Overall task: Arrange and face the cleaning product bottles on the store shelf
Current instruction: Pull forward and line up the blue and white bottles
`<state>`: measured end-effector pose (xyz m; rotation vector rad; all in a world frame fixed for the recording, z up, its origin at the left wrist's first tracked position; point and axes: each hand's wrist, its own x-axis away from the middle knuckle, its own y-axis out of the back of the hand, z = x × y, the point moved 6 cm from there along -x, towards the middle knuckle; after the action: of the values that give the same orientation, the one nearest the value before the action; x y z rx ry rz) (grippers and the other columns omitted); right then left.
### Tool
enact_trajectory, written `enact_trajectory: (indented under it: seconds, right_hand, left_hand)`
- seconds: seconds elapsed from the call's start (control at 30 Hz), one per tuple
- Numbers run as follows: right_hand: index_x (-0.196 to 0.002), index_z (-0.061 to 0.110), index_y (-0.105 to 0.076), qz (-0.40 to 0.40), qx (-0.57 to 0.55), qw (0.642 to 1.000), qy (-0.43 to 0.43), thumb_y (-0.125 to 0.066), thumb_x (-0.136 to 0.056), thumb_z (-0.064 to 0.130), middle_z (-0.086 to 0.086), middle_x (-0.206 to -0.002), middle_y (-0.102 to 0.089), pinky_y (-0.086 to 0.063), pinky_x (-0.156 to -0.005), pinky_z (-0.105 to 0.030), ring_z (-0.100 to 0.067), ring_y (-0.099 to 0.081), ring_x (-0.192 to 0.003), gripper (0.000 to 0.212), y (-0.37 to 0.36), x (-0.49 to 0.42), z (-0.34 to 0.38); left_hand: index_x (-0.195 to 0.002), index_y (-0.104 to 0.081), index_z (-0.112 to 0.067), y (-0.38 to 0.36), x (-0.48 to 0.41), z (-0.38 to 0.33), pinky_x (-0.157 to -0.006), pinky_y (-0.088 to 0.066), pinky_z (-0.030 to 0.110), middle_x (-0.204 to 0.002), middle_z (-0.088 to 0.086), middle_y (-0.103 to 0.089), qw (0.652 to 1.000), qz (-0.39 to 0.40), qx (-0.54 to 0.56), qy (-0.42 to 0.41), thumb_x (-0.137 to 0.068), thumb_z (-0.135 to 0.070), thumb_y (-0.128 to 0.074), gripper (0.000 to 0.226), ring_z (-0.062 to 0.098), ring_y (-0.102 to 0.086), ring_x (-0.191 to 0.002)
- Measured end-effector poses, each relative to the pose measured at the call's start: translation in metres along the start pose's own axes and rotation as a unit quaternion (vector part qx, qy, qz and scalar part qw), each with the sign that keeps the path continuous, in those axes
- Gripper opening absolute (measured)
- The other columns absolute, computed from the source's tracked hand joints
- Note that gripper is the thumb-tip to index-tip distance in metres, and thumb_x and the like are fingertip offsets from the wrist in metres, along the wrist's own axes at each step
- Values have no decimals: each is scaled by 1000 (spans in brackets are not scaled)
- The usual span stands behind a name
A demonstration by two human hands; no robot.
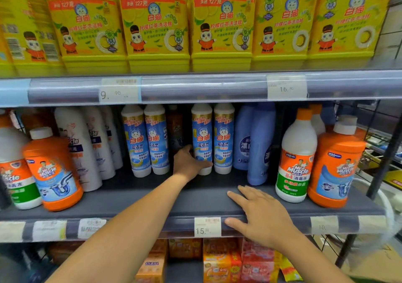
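On the middle shelf (152,200) stand two pairs of white bottles with blue cat labels. My left hand (188,163) reaches deep in and grips the lower part of the left bottle of the right pair (202,135); its twin (224,137) stands touching it on the right. The other pair (145,139) stands to the left, with a gap and a dark bottle (177,128) behind it. My right hand (258,215) rests flat and open on the shelf's front edge, holding nothing.
Orange drain-cleaner bottles (55,169) and white bottles (84,145) fill the left; pale blue bottles (258,143), a white 84 disinfectant bottle (295,158) and an orange bottle (335,165) stand right. Yellow detergent jugs (156,26) line the shelf above. Boxed goods (221,261) sit below.
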<state>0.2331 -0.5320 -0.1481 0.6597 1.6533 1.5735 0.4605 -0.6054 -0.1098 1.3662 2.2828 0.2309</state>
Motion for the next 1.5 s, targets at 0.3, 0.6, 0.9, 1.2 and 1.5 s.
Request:
enact_trajectory:
  seconds: [0.3,0.6,0.9,1.2,1.5]
  right_hand:
    - [-151,41,-17,-1,-7,1000,-3,-14,-75,84,4,-161,-20,-15,-117,-35,-16,-18,-147,87,1,1,0]
    - [-149,41,-23,26,-17,999,-14,-29,-77,81,4,-160,-23,-18,-115,-32,-15,-21,-145,82,7,-1,3]
    - [-128,29,-58,53,-252,966,-18,-70,-76,47,7,-131,-59,-43,-90,-23,-9,-56,-113,57,35,-62,67]
    - [-130,18,-52,-36,-377,920,-99,-73,-82,31,-6,-133,-58,-46,-84,-25,-22,-58,-115,54,42,-164,123]
    - [-124,23,-52,-101,-518,842,-114,-82,-72,22,-4,-129,-64,-48,-82,-26,-20,-63,-112,60,25,-204,147]
  left_hand:
    - [-113,-62,-19,-4,3,0,-76,-52,23,-112,0,-70,1000,4,9,9,-58,-21,-90,62,8,-65,-89]
    - [-115,-56,-21,-3,17,-1,-76,-47,26,-116,2,-66,985,113,-112,66,-67,-27,-83,55,17,-61,-93]
    - [-117,-62,-17,80,43,4,-76,-56,25,-102,2,-71,965,206,-164,15,-80,-26,-74,40,15,-66,-87]
    - [-95,-55,-14,184,20,30,-65,-43,14,-99,4,-61,992,-59,-110,30,-75,-13,-79,32,19,-59,-91]
    - [-126,-45,-8,178,-2,40,-85,-51,34,-127,13,-61,991,-69,-96,65,-64,-18,-88,76,28,-61,-111]
